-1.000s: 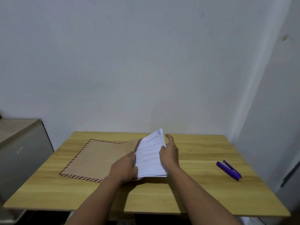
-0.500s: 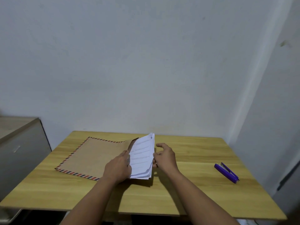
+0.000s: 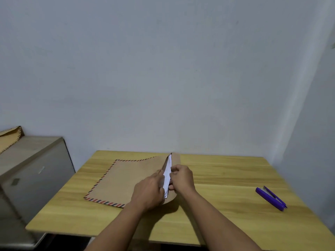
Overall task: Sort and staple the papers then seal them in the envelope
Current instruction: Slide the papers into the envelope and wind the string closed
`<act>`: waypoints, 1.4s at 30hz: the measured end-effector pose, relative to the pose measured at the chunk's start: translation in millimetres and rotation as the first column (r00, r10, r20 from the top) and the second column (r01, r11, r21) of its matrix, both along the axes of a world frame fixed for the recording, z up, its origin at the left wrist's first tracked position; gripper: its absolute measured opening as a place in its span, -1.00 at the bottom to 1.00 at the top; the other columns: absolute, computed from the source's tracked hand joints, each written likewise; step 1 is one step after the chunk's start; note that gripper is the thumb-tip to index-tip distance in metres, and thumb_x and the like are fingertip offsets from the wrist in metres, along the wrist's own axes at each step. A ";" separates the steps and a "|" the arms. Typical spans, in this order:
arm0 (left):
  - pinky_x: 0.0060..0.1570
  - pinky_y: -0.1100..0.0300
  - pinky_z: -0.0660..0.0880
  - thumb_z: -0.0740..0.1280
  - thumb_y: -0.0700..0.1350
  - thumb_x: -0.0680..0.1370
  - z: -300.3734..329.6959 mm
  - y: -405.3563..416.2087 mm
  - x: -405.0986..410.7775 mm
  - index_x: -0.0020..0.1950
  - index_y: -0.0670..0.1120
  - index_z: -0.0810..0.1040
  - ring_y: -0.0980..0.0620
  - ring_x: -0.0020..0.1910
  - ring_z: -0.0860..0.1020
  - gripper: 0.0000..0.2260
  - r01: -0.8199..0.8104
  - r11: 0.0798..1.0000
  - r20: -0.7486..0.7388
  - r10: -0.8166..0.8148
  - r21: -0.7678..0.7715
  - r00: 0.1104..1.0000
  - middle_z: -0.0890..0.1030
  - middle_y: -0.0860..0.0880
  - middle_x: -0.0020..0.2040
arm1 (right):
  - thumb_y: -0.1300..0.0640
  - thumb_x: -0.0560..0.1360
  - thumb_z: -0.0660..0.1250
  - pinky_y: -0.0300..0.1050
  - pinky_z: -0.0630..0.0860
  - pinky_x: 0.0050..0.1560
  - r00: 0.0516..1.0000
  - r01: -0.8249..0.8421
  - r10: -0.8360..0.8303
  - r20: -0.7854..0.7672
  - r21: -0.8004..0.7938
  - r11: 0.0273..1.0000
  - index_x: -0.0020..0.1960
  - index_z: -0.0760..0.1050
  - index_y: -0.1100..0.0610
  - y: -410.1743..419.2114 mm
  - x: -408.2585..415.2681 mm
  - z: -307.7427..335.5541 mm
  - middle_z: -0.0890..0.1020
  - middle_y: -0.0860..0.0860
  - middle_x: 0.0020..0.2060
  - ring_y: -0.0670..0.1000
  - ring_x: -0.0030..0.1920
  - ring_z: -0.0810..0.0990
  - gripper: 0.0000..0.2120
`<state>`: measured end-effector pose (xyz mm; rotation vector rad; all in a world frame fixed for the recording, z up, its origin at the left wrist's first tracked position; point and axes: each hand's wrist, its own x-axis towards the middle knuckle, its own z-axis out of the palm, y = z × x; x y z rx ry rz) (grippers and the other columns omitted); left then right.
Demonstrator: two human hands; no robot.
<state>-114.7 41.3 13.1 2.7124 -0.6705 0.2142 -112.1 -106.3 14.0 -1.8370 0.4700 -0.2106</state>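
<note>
A brown envelope with a red-and-blue striped border lies flat on the wooden table; its open end with the flap faces right. A stack of white papers sits mostly inside that opening, only a narrow white strip showing. My left hand holds up the envelope's upper layer at the mouth. My right hand pinches the exposed right edge of the papers over the flap. A purple stapler lies on the table far to the right, away from both hands.
A grey cabinet stands left of the table, with another brown envelope on top at the far left edge. The white wall runs close behind the table and turns a corner on the right.
The papers have slid left, from lying mostly outside the envelope to almost fully inside it. Both hands moved closer together at the opening. The camera view shifted left.
</note>
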 end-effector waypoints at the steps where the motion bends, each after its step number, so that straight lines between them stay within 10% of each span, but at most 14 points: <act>1: -0.25 0.09 0.46 0.17 -0.08 0.45 0.7 -0.1 -0.4 0.54 0.19 0.21 -0.08 0.01 0.58 -0.36 -0.002 1.000 0.006 0.002 -0.001 1.000 0.53 0.14 0.34 | 0.40 0.55 0.19 -0.13 0.66 -0.41 1.000 0.000 0.000 -0.004 0.000 1.000 0.04 0.63 0.13 1.1 1.6 0.5 0.75 0.14 -0.13 0.13 -0.30 0.76 -0.70; 9: 0.16 0.03 0.57 0.22 -0.01 0.52 4.6 3.2 -0.3 0.60 0.08 0.21 -0.04 0.32 0.54 -0.38 -0.023 0.999 0.010 0.023 0.024 1.000 0.36 0.07 0.56 | 0.37 0.60 0.28 -0.26 0.41 -0.60 0.981 -0.124 0.124 -0.146 0.011 0.992 0.08 0.66 0.17 12.5 9.1 1.3 0.66 0.14 -0.34 0.05 -0.51 0.61 -0.78; 13: 0.05 0.02 0.60 0.22 0.00 0.51 -2.8 7.2 -0.3 0.57 0.10 0.22 -0.05 0.21 0.58 -0.40 -0.027 1.000 0.003 0.026 0.017 1.000 0.44 0.07 0.49 | 0.35 0.60 0.25 -0.26 0.40 -0.53 0.973 -0.183 0.177 -0.145 -0.027 0.983 0.02 0.67 0.21 9.2 5.9 -0.9 0.65 0.14 -0.37 0.04 -0.50 0.55 -0.78; 19: 0.08 0.09 0.58 0.24 -0.04 0.56 -6.7 1.9 -0.1 0.61 0.02 0.19 -0.04 0.27 0.55 -0.39 -0.081 0.996 -0.036 0.082 0.025 0.996 0.35 0.03 0.56 | 0.05 0.57 0.36 -0.13 0.53 0.00 0.996 0.087 -0.085 0.018 -0.281 0.956 0.33 0.57 -0.04 -11.5 -3.9 -16.8 0.61 -0.07 0.20 -0.04 0.08 0.62 -0.67; 25: 0.11 0.06 0.56 0.21 0.00 0.54 -1.4 -5.2 -3.0 0.60 0.07 0.20 -0.03 0.28 0.55 -0.40 -0.047 0.998 -0.010 0.046 -0.030 0.999 0.39 0.06 0.54 | 0.32 0.50 0.28 0.27 0.71 0.00 0.994 -0.099 0.103 -0.029 0.116 0.988 0.13 0.68 -0.04 -16.9 -4.9 -34.7 0.79 -0.02 -0.08 0.12 -0.04 0.77 -0.63; 28: -0.16 0.15 0.49 0.17 0.10 0.57 2.5 -2.4 -2.2 0.60 0.18 0.17 0.03 0.00 0.60 -0.43 -0.013 0.999 0.048 0.015 -0.043 0.999 0.62 0.07 0.28 | 0.38 0.61 0.24 -0.08 0.70 -0.29 0.978 -0.191 0.200 -0.064 0.125 0.974 0.07 0.67 0.01 -20.4 -9.2 -15.0 0.76 0.03 -0.13 0.04 -0.19 0.75 -0.66; 31: -0.22 0.13 0.50 0.11 0.19 0.60 4.3 5.5 5.0 0.58 0.22 0.18 0.06 -0.16 0.55 -0.47 -0.046 0.998 0.070 0.049 -0.048 0.996 0.68 0.07 0.03 | 0.33 0.62 0.25 -0.15 0.57 -0.37 0.932 -0.336 0.331 -0.144 -0.009 0.942 0.17 0.65 0.13 -35.8 -6.6 1.0 0.71 0.09 -0.13 0.07 -0.24 0.67 -0.74; 37: 0.01 0.04 0.56 0.17 0.15 0.58 6.4 15.3 29.9 0.52 0.18 0.32 -0.01 0.25 0.58 -0.51 -0.070 0.998 0.102 0.070 -0.008 0.992 0.56 0.11 0.36 | 0.41 0.50 0.23 -0.20 0.53 -0.39 0.876 -0.459 0.347 -0.335 -0.359 0.813 -0.12 0.66 0.03 -80.1 16.5 42.3 0.62 0.02 -0.28 0.01 -0.31 0.58 -0.66; 42: -0.09 0.03 0.58 0.10 0.20 0.59 -1.4 13.1 61.7 0.35 0.14 0.48 -0.04 0.12 0.62 -0.61 -0.082 0.996 0.097 0.080 0.016 0.992 0.61 0.09 0.19 | 0.26 0.40 0.35 -0.03 0.67 0.07 0.883 -0.458 0.258 -0.391 -0.602 0.654 -0.01 0.74 -0.01 -83.5 61.1 63.6 0.74 -0.03 -0.07 0.06 -0.02 0.71 -0.70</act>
